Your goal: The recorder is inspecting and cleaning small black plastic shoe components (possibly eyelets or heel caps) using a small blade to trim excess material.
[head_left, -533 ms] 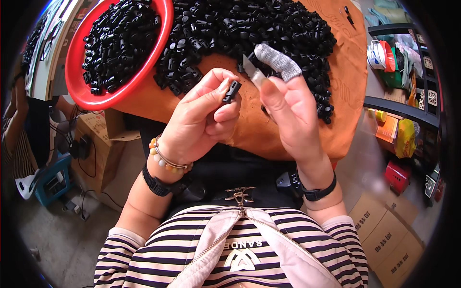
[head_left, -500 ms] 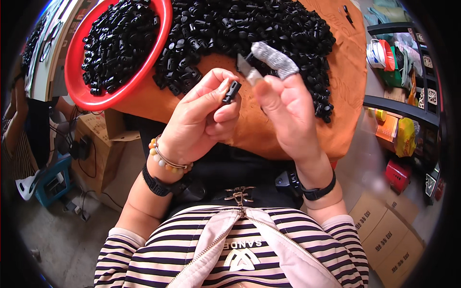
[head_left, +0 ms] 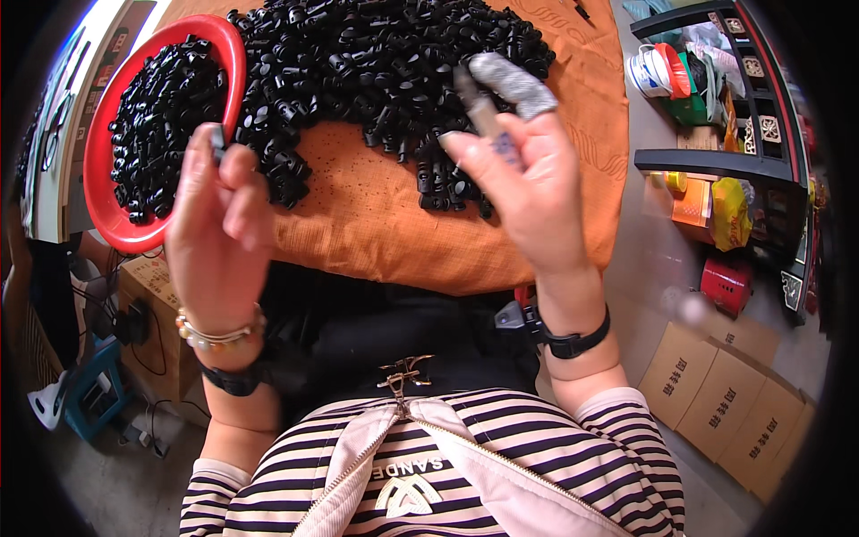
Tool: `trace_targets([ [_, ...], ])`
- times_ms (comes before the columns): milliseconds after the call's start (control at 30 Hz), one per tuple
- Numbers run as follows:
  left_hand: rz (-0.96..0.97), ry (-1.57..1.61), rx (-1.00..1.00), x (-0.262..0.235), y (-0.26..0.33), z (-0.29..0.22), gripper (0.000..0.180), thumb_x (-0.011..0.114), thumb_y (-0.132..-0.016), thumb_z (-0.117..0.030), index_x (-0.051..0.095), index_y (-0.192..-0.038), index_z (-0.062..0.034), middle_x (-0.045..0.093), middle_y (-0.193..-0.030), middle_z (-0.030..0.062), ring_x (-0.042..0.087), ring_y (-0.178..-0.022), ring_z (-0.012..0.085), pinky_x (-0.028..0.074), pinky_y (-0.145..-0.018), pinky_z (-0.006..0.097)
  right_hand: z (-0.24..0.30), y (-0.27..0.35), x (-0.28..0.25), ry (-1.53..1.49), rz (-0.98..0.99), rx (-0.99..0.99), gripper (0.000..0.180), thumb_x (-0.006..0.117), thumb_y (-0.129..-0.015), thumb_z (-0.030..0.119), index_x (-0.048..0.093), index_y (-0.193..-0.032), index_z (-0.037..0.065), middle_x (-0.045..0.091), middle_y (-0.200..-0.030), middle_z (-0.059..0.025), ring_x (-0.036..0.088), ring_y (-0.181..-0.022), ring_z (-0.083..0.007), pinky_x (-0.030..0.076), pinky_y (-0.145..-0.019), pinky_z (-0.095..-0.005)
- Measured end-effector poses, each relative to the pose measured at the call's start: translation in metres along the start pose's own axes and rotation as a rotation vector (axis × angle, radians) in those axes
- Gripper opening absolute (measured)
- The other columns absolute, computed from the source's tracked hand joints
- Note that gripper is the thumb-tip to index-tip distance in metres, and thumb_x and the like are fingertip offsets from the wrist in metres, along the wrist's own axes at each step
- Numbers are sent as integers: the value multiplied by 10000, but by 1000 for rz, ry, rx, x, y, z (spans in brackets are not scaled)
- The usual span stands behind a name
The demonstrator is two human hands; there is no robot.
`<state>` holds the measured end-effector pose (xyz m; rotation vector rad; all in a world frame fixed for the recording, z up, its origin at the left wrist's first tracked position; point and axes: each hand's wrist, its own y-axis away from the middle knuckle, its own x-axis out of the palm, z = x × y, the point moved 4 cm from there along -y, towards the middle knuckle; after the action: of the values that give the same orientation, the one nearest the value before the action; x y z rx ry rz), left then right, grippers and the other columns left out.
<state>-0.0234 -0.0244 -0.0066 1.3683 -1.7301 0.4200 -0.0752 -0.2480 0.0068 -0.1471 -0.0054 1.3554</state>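
The left hand point(head_left: 224, 233) is lifted at the right side of the red plastic basin point(head_left: 143, 234). Its thumb and index finger are narrow, and between their tips is a small black plastic part point(head_left: 217, 141), seen in front of the basin's rim. The other fingers of this hand are loosely bent. The area is blurred, so I cannot tell how firmly the part is pinched.

The right hand point(head_left: 532, 170) is near the right end of the pile and holds a small knife point(head_left: 484, 118) with a pale handle. The handle lies between thumb and fingers, and the blade points up and to the left, toward the heap; it is blurred, and I cannot tell if it touches anything. The index finger wears a grey knitted finger cover point(head_left: 514, 83).

The basin is filled with many similar black parts. A wide heap of black plastic parts point(head_left: 385, 63) lies to the right of it, on an orange tablecloth point(head_left: 358, 237), where dark crumbs are scattered near the heap's lower edge.

A beaded bracelet point(head_left: 215, 336) is on the left wrist, and each wrist has a black strap. At the right side stands a black shelf rack point(head_left: 716, 166), with flat cardboard boxes point(head_left: 729, 403) on the floor below it. A blue stool point(head_left: 94, 394) stands at the lower left.
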Motion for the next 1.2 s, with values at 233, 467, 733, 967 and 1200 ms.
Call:
trace_targets([
  [233,135,113,165,-46,-35,-69,336,400,-948,-109,343,-1253,21,446,-1286,171,599,-935,189,504,-617,239,-13,10,-37,278,-162,1,456,604,-823,0,429,-1244,10,556,-850,-18,507,-750,-30,421,-716,-158],
  [467,254,16,180,-28,-25,-45,418,351,-962,-143,253,-1351,-24,476,-1209,168,594,-885,199,523,-661,277,-21,9,-29,499,-186,-55,412,677,-738,58,529,-1119,2,622,-843,-131,626,-765,-245,495,-670,-322],
  [733,163,-285,-184,4,-4,34,285,422,-931,-145,448,-1190,-30,576,-816,41,540,-606,55,443,-504,169,-27,1,-28,573,-177,-83,333,677,-754,66,530,-1037,-29,631,-866,-172,630,-714,-271,490,-611,-333],
  [967,185,-381,-365,18,3,57,281,462,-916,-129,456,-1179,-33,566,-836,39,539,-613,54,447,-530,167,-12,5,-16,124,-134,12,466,620,-822,4,419,-1242,2,542,-809,5,488,-688,-22,419,-608,-164],
  [1200,246,-331,-329,24,5,61,332,503,-913,-166,455,-1216,-41,570,-891,41,549,-659,59,467,-563,176,8,11,21,-285,48,342,511,606,-819,22,384,-1279,6,575,-815,6,399,-567,29,261,-476,-115],
])
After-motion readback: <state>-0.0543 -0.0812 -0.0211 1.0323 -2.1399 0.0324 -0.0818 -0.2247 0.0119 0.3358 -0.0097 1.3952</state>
